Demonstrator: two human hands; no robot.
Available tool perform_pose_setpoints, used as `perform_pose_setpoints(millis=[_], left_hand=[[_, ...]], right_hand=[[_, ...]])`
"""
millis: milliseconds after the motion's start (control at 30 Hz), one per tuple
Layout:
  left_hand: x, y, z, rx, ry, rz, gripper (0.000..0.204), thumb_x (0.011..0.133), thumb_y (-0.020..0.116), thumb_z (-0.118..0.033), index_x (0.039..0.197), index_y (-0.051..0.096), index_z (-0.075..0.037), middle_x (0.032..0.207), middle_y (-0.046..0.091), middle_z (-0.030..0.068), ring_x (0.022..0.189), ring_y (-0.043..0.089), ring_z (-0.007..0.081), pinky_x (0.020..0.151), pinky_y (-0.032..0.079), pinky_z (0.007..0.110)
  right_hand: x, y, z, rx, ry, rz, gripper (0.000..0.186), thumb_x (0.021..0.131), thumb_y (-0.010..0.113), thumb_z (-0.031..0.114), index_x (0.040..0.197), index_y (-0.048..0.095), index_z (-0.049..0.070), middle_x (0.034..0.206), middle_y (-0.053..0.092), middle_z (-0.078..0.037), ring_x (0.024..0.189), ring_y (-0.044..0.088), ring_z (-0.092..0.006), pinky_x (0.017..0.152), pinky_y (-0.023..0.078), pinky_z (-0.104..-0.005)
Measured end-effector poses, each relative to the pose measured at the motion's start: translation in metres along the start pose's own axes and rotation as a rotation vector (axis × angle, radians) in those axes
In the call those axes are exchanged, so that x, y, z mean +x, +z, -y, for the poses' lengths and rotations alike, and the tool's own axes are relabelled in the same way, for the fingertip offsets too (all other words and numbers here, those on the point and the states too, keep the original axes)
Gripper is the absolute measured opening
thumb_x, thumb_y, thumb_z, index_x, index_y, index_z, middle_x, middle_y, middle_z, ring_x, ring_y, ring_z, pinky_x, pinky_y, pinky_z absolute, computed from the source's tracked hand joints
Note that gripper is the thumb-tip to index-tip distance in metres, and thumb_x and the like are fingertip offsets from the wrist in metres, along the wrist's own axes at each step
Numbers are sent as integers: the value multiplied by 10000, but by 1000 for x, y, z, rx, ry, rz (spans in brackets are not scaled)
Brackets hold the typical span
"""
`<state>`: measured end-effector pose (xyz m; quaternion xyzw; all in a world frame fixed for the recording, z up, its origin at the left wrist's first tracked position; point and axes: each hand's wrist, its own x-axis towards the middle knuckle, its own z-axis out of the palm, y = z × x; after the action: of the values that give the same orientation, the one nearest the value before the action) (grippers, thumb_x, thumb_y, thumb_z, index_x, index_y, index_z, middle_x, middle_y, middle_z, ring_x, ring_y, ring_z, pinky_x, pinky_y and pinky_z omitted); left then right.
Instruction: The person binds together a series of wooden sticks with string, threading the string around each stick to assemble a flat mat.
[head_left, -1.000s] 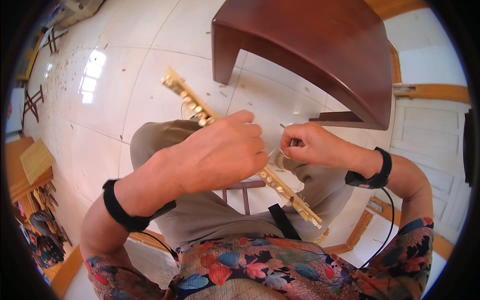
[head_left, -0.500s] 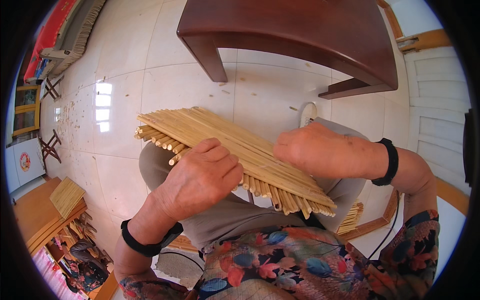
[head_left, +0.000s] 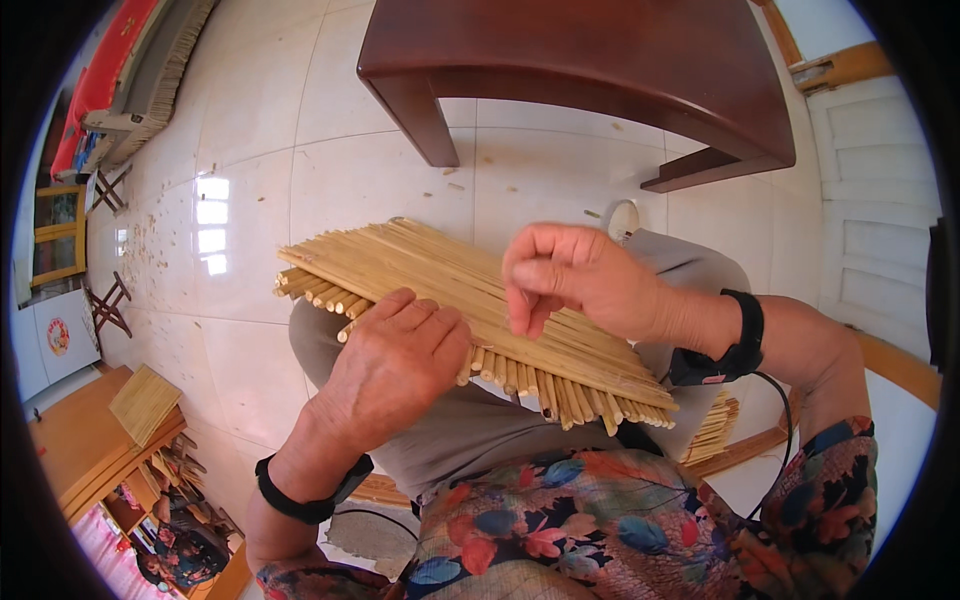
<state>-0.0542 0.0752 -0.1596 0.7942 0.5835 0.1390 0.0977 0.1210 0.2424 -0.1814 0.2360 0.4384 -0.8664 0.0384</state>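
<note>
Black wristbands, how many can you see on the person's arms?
2. One black wristband is on the left wrist, below the left hand resting on the bamboo mat. The other wristband, with a cable, is on the right wrist behind the right hand.

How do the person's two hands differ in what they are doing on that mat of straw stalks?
The left hand lies palm down on the mat, fingers spread over its near edge; the right hand is raised, fingers curled, only the tips near the stalks. The left hand sits nearer the body, the right farther out. Both wear a black wristband.
</note>
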Motion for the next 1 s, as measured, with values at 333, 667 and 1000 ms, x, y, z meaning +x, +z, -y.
perform_pose_setpoints(millis=[333,667,1000], left_hand=[[-2,-6,4,-86,1,85,301,645,677,-103,928,662,0,950,671,114,861,651,261,819,528,380],[-4,-5,-4,-44,-45,82,265,682,661,-87,931,695,-2,998,703,128,912,678,265,827,539,389],[-11,-3,-2,8,-22,119,149,781,661,-91,913,695,-29,1024,705,118,943,668,253,846,543,370]], right_hand=[[-5,5,-1,-169,-54,30,156,1018,519,134,1027,589,-5,752,586,-10,678,564,-78,652,491,-245],[6,-16,6,-766,-236,-30,73,964,577,73,997,626,31,861,606,-68,749,637,-153,673,515,-274],[18,-27,-14,-1018,-338,352,126,878,578,144,819,595,35,723,621,-178,710,639,-382,612,516,-463]])
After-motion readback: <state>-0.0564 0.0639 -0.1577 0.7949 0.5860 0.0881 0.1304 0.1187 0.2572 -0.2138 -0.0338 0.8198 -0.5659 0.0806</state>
